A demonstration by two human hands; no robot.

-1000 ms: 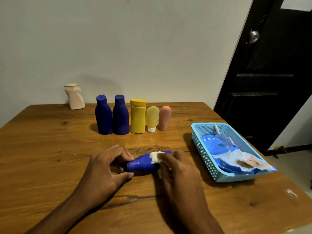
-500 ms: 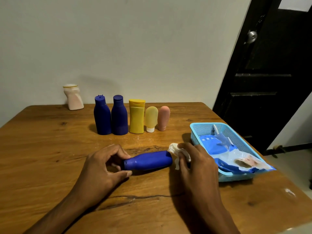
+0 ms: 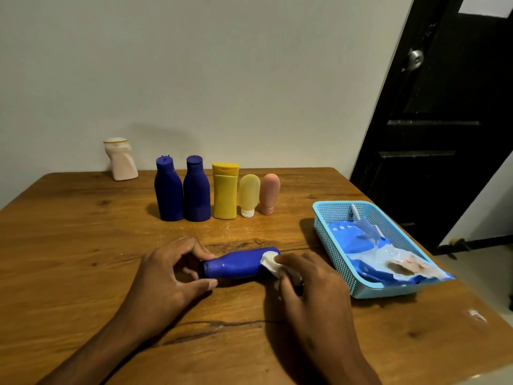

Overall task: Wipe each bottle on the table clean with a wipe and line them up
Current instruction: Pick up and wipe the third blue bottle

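a blue bottle (image 3: 236, 264) is laid on its side on the table (image 3: 83, 245), its cap end pinched by the left hand (image 3: 172, 276) so it cannot roll. a white wipe (image 3: 270, 263) is gripped by the right hand (image 3: 308, 290) and pressed to its base for cleaning. five bottles (image 3: 216, 190) are lined up upright behind.

1. Wooden worktop (image 3: 83, 245), dark crack along near part.
2. Light blue mesh basket (image 3: 330, 237) at right, near worktop edge.
3. Plain pale wall (image 3: 222, 79) behind.
4. Black door (image 3: 444, 134) at right, round metal lock (image 3: 415, 59).
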